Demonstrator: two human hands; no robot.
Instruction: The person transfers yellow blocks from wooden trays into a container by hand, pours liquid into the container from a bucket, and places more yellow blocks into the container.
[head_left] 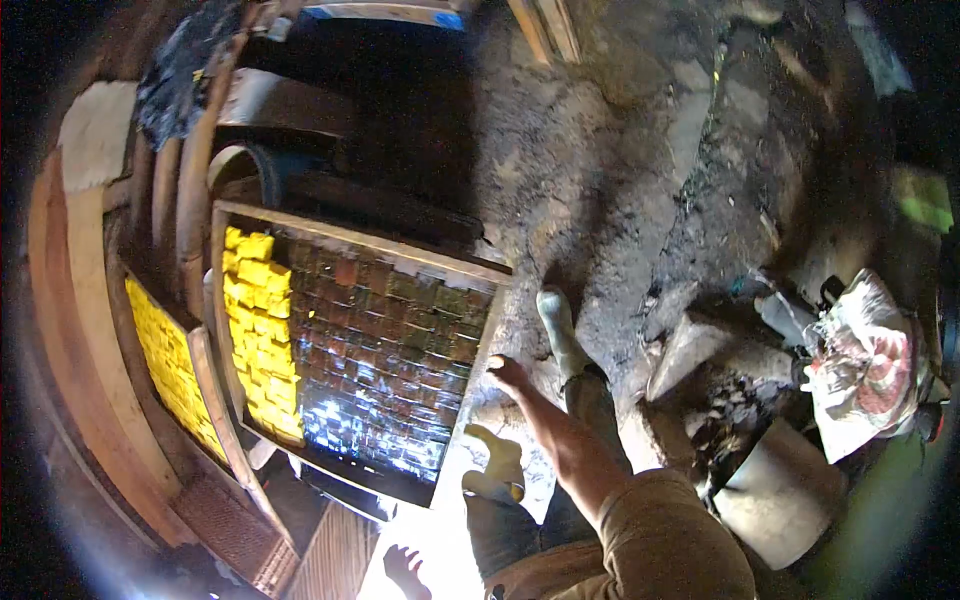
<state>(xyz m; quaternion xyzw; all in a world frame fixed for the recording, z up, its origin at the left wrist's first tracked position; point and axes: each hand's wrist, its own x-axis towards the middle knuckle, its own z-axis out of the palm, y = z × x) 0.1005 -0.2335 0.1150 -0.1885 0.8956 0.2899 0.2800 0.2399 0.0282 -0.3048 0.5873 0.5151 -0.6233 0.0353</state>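
A wooden-framed panel (362, 240) stands tilted at the left, with rows of dark, shiny woven-looking squares (390, 340). Bright yellow pieces (262, 330) cover a strip along its left side. Beside the panel's right edge is my right hand (508, 374), its fingers drawn together around something small and pale that I cannot make out. Below the panel, against a bright glare, my left hand (405, 572) has its fingers apart and holds nothing visible.
A second framed panel with yellow pieces (175, 360) leans at the far left. Light-coloured footwear (562, 335) rests on rough dirt ground (620, 190). To the right lie a white sack (865, 370), a grey container (785, 495) and dark rubble. Wooden poles (195, 200) stand at the upper left.
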